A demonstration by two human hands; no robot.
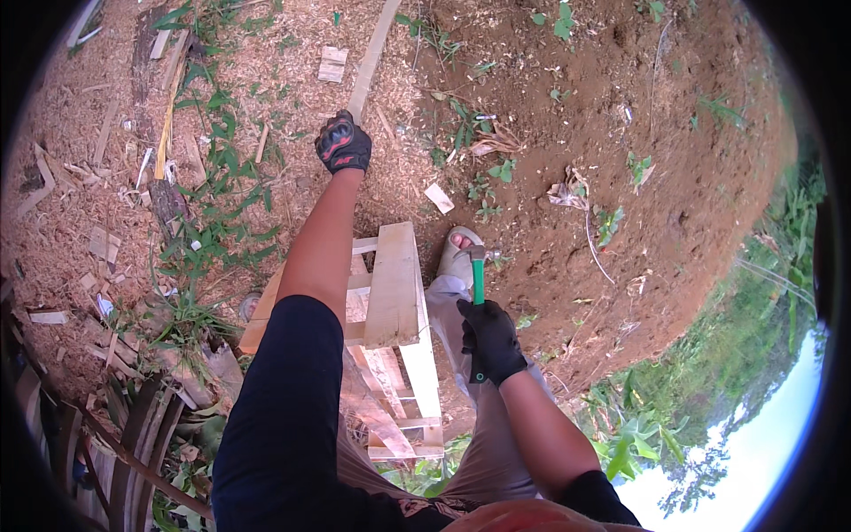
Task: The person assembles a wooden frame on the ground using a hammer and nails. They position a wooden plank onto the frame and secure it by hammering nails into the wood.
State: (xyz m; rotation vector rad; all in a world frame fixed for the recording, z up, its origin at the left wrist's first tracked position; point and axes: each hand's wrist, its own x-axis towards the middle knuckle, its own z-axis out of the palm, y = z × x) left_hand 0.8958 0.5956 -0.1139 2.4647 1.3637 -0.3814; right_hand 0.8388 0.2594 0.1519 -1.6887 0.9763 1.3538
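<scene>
My left hand [343,144], in a black glove with red marks, reaches far forward and is closed on the near end of a long wooden plank [374,60]. The plank runs away past the top of the view. My right hand [493,340], also in a black glove, grips a hammer [479,280] with a green and black handle. Its metal head points away from me, above my right foot. Between my legs stands a wooden crate [394,284] of pale slats, partly hidden behind my left arm.
Sawdust and wood scraps [105,244] cover the ground on the left, with green weeds [232,164] among them. A small wood block [332,65] and a loose offcut [439,198] lie ahead. Bare brown soil [567,106] spreads to the right. My sandalled foot [461,257] is beside the crate.
</scene>
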